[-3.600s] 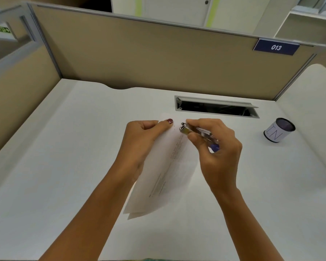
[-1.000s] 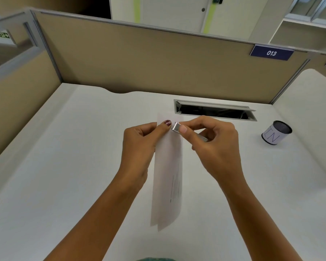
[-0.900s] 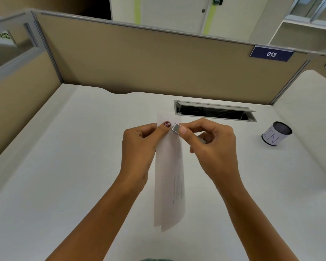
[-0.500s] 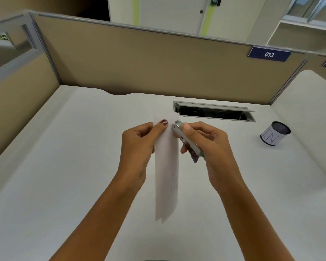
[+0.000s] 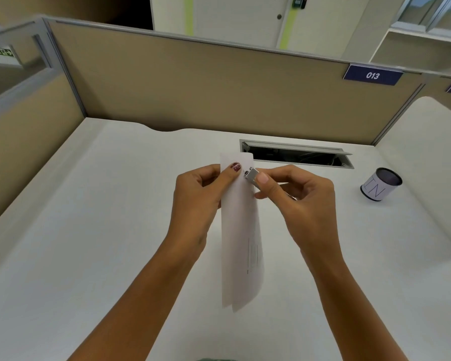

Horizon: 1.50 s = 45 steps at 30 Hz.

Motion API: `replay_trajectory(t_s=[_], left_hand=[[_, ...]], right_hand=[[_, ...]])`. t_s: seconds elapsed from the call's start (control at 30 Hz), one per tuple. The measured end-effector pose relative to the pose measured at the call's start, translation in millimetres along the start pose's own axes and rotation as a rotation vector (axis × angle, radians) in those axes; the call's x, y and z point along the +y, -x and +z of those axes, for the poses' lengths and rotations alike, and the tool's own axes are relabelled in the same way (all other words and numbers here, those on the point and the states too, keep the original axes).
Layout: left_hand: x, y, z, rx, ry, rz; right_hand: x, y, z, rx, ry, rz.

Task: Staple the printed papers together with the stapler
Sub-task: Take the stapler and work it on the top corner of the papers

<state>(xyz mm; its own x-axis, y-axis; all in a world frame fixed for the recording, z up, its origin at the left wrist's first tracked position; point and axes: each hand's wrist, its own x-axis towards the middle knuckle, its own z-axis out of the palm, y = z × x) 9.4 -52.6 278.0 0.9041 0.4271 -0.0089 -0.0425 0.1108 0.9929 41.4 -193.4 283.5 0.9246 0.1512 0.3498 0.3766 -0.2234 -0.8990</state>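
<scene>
The printed papers [image 5: 241, 243] hang almost edge-on above the white desk, faint print showing on the lower right part. My left hand [image 5: 201, 196] pinches them near the top left corner, thumb on the front. My right hand [image 5: 297, 201] is closed on a small silver stapler [image 5: 251, 175], thumb pressing on its head. The stapler's jaws sit on the papers' top right edge, next to my left thumb. Most of the stapler's body is hidden in my right palm.
A white cylindrical cup [image 5: 380, 185] with letters stands at the right on the desk [image 5: 89, 230]. An open cable slot [image 5: 296, 155] lies just behind my hands. Beige partition walls [image 5: 206, 87] close the desk at the back and left.
Half a second ago the stapler was tilted down and off the sheet's edge. Now my right hand has brought its head back level onto the papers' top edge. The papers shifted slightly.
</scene>
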Motion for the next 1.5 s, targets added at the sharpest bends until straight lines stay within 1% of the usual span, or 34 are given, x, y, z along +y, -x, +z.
replay_trajectory(t_s=[0.27,0.4,0.57,0.7,0.77,0.97,1.1,1.17,1.23,1.4,1.5], left_hand=[[-4.8,5.0,0.4,0.054,0.017,0.017],[-6.6,9.1,-0.5,0.075,0.043,0.022],[-7.8,12.2,-4.0,0.094,0.028,0.025],[-9.7,17.9,-2.0,0.122,0.026,0.013],[-9.6,18.6,-1.7,0.126,0.031,0.004],[-4.6,15.2,-0.7,0.094,0.060,-0.023],[-1.8,14.1,-0.1,0.058,0.080,-0.036],[-1.1,13.0,0.5,0.056,0.073,-0.047],[-0.7,12.1,1.6,0.047,0.077,-0.047],[-1.0,11.3,2.2,0.043,0.066,-0.015],[-2.5,10.4,3.6,0.047,0.019,0.008]], right_hand=[[-6.8,6.5,6.2,0.063,0.076,-0.002],[-7.8,11.3,9.5,0.079,0.141,-0.073],[-4.6,11.5,8.1,0.023,0.095,-0.085],[-3.5,13.5,11.1,0.023,0.061,-0.079],[-2.3,13.9,12.6,0.019,0.004,-0.028],[0.1,11.9,9.6,-0.047,-0.266,0.191],[3.0,7.1,1.5,-0.158,-0.436,0.400],[3.0,5.2,-1.0,-0.202,-0.538,0.469],[2.6,5.8,-1.8,-0.192,-0.526,0.449],[0.4,8.7,-1.7,-0.068,-0.307,0.201],[-3.0,6.7,-1.9,-0.065,-0.249,0.147]])
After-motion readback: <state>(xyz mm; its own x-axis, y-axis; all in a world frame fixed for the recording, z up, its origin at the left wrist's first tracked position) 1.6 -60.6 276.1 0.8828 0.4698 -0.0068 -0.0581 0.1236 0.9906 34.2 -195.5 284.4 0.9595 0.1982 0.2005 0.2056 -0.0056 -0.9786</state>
